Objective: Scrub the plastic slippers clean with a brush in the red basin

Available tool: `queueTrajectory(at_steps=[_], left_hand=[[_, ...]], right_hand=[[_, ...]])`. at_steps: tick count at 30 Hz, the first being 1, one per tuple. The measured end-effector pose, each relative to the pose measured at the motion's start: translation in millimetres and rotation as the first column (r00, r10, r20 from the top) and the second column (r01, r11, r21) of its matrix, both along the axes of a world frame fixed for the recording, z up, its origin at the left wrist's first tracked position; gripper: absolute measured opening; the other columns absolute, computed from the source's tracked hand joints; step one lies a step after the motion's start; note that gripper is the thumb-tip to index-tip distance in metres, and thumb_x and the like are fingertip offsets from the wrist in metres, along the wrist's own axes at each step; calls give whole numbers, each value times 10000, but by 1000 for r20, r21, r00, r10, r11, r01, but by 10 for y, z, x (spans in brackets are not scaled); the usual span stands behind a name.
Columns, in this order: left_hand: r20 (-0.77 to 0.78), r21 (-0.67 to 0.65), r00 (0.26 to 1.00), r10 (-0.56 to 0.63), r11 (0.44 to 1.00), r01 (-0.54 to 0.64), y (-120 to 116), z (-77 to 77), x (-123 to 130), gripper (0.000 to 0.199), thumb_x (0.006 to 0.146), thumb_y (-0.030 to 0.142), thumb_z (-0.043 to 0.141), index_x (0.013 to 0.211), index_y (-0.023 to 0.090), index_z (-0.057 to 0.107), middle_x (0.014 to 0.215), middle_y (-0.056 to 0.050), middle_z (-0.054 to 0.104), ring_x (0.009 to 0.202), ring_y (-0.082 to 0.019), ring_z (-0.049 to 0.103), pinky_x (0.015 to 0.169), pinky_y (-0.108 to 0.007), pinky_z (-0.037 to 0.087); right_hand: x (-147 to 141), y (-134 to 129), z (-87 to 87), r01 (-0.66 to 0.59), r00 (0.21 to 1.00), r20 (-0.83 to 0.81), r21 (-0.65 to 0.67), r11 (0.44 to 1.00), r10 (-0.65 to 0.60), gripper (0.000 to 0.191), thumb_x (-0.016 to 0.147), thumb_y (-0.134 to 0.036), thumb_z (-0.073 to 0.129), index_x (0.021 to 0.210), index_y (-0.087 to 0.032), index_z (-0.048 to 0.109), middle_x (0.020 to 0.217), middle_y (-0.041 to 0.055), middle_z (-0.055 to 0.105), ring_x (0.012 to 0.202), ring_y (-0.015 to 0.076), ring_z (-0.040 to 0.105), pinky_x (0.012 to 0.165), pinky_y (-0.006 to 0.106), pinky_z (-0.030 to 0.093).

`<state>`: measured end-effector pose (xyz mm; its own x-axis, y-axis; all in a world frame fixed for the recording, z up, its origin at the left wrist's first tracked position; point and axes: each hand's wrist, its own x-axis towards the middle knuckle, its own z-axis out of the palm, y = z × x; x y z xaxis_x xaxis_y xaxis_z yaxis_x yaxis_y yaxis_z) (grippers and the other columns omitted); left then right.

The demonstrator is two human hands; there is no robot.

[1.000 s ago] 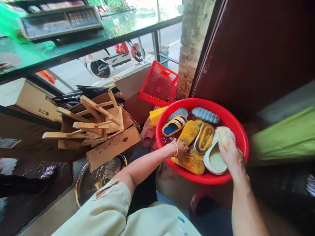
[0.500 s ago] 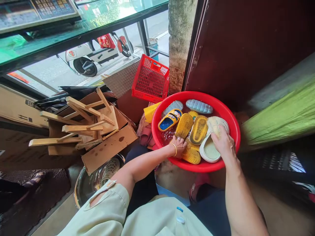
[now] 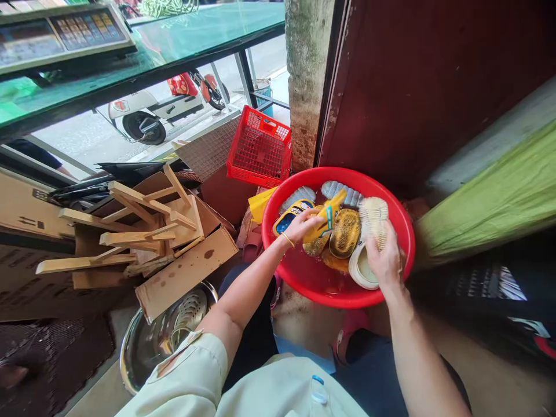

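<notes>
A red basin [image 3: 299,284] of water with several slippers stands in front of my knees. My left hand [image 3: 304,226] is closed on a yellow slipper [image 3: 332,211] with teal trim, tipped on its side above the others. In my right hand [image 3: 384,258] is a scrub brush [image 3: 374,215], its pale bristles facing up. Below the brush lies a white clog [image 3: 361,269]. Between my hands a yellow slipper [image 3: 345,231] rests sole up. Pale blue slippers [image 3: 343,191] lie along the far side, and a yellow slipper with a blue inside [image 3: 286,221] is at the left.
A red crate [image 3: 260,147] stands behind the basin, near a rough pillar [image 3: 302,87]. To the left, an upturned wooden stool [image 3: 152,220] lies on cardboard boxes [image 3: 186,278]. A metal basin [image 3: 130,353] is beside my left leg. Green cloth [image 3: 490,202] hangs at the right.
My left hand has risen from the basin's near side with a yellow slipper in it. The scrub brush in my right hand has turned more upright. The view has shifted slightly.
</notes>
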<state>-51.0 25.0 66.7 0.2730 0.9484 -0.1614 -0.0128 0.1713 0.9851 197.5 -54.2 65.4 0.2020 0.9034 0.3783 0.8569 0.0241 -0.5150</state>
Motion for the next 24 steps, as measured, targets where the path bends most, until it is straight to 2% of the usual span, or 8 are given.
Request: queueTrajectory(at_steps=[4,7,11,14,16,18,21,24], left_hand=[[351,-362,926,137,932,0,-32,-37,227,618,920,662,498,1232,157,673,1088,-127,771,1007,-277,732,915,-419,590],[420,-481,895,151,873,78,-82,-33,259,636,919,674,481,1232,153,669,1042,-140,782,982,-292,744,904,-460,599],[471,-509,872,131,848,147,-89,-27,189,680,890,713,486,1260,166,650,1069,-149,779,992,-310,743,919,-506,586],[494,-527,853,167,838,141,-40,-52,150,717,887,747,449,1273,174,642,1106,-143,773,1017,-308,736,945,-507,572],[515,-552,840,168,816,175,-19,-82,143,771,876,792,409,1264,170,648,1108,-150,770,1012,-316,732,942,-520,569],[544,-559,827,142,797,231,-23,-109,140,801,868,816,390,1258,166,650,1094,-157,769,988,-328,730,916,-542,570],[573,-544,815,86,784,300,-52,-118,138,819,874,817,378,1277,152,635,1077,-166,763,980,-340,724,875,-554,570],[538,-473,839,78,852,224,-69,-85,158,791,883,792,425,1274,136,631,1098,-169,750,1021,-329,708,904,-504,563]], right_hand=[[-439,-64,-21,-258,966,28,55,965,257,610,1009,-445,452,1531,-132,488,1328,190,685,1181,308,686,1008,403,567],[-430,63,-20,-249,966,71,-27,968,251,555,1030,-408,410,1502,-153,553,1197,190,731,1054,312,731,944,411,588],[-152,238,9,-74,996,49,-15,997,74,586,1030,-388,377,1519,-100,521,1253,235,712,1114,353,710,966,479,572],[-219,146,-10,-171,985,14,83,982,171,604,1018,-421,415,1520,-98,512,1361,227,668,1206,338,673,1018,450,558],[-356,43,-44,-297,954,52,50,954,294,576,1018,-438,433,1495,-140,556,1270,194,716,1113,311,711,980,408,578],[-415,4,-78,-320,942,92,-31,947,322,550,1027,-437,417,1471,-163,591,1137,176,751,987,294,737,919,396,594],[-239,97,-105,-131,987,91,-45,990,135,575,1032,-422,380,1482,-116,566,1167,211,735,1021,320,726,920,434,582],[14,182,-100,-32,999,-26,-3,999,32,610,1015,-466,411,1490,-103,533,1337,226,677,1175,331,680,992,457,557]])
